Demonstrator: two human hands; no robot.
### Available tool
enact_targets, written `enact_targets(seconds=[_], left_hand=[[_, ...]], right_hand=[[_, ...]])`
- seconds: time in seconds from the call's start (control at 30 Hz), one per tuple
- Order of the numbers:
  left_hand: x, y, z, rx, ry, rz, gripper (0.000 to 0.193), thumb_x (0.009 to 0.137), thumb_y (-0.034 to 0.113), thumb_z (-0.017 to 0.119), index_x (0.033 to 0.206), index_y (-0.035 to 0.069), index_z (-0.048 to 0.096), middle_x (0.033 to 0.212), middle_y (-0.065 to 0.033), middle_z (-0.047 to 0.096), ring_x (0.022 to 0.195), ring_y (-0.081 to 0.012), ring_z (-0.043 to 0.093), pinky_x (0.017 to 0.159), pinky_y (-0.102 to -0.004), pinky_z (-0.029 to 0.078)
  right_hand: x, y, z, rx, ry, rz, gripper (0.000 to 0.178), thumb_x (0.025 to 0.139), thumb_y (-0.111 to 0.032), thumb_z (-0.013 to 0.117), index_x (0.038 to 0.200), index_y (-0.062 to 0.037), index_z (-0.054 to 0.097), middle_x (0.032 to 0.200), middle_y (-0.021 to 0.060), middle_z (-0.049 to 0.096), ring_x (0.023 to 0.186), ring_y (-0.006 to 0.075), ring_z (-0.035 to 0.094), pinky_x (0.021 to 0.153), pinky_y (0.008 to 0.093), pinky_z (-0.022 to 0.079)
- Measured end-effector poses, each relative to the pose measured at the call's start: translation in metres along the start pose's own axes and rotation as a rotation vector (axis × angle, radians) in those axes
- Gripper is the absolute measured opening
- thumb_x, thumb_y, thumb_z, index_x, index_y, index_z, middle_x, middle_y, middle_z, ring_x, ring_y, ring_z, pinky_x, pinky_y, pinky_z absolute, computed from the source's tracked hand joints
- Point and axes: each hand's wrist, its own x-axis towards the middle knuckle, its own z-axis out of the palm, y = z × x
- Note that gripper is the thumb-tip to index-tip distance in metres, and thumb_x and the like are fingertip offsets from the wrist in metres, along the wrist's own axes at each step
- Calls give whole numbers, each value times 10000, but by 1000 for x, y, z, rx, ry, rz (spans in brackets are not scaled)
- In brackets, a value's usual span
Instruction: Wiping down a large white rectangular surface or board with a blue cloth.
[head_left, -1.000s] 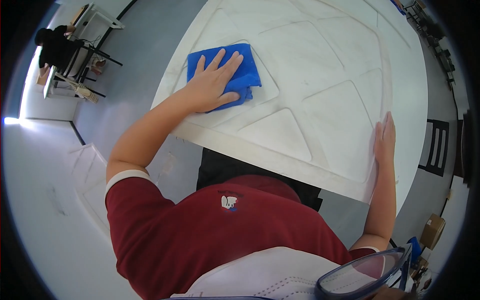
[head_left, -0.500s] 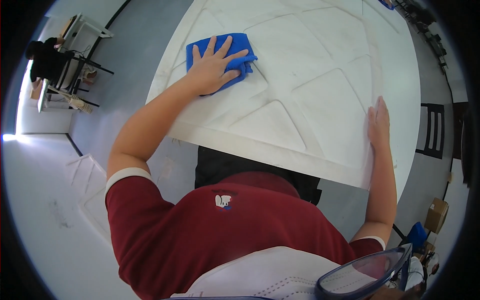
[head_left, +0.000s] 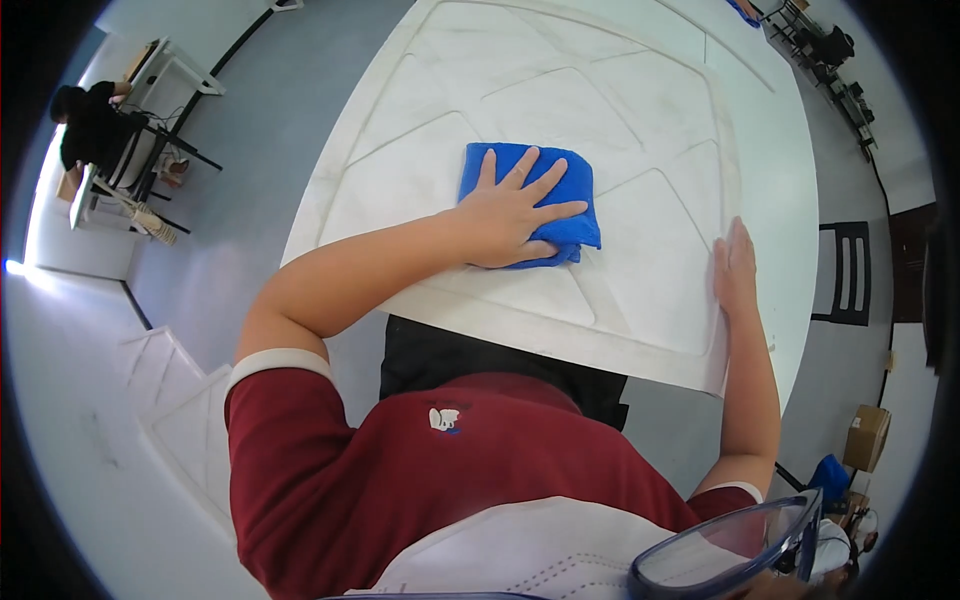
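Note:
A large white panel [head_left: 400, 210] with raised ridges lies in front of me on a white table [head_left: 775, 190]. My left hand [head_left: 505, 215] lies flat with fingers spread on a folded blue cloth [head_left: 572, 190], pressing it against the panel's middle. The cloth's lower right edge is bunched beside my thumb. At the panel's right edge rests my right hand [head_left: 737, 270], its fingers stretched out along the border and holding nothing.
At the far left a person [head_left: 95, 130] in black sits at a desk. Another ridged white panel [head_left: 190, 410] leans at the left wall. A black slatted chair [head_left: 848, 273] stands right of the table. A cardboard box [head_left: 866, 438] sits at the lower right.
My left hand has slid the blue cloth to the right and nearer to me across the panel. My right hand keeps its place on the panel's right edge.

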Motion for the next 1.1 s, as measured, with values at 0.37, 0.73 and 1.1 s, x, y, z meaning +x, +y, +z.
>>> enact_targets(seconds=[0.37,0.73,1.1], left_hand=[[50,-30,0,96,17,-34,561,817,435,481,1345,318,330,1460,-99,162,1329,-386,107,989,-633,103],[111,-62,6,81,121,-233,698,847,455,446,1408,165,147,1464,-94,135,1335,-373,75,1007,-628,101],[166,-93,-1,63,178,-345,621,879,437,395,1363,68,270,1454,-87,179,1341,-276,146,1029,-574,121]], right_hand=[[-1,1,-1,-25,10,2,509,893,-221,423,1323,18,291,1316,253,347,1236,377,312,1029,415,250],[-5,-2,-2,-16,11,16,510,890,-208,427,1320,29,289,1321,256,339,1246,374,298,1025,428,239],[-2,-14,-7,-96,-19,61,515,890,-209,423,1325,19,268,1323,257,328,1249,376,287,1008,448,253]])
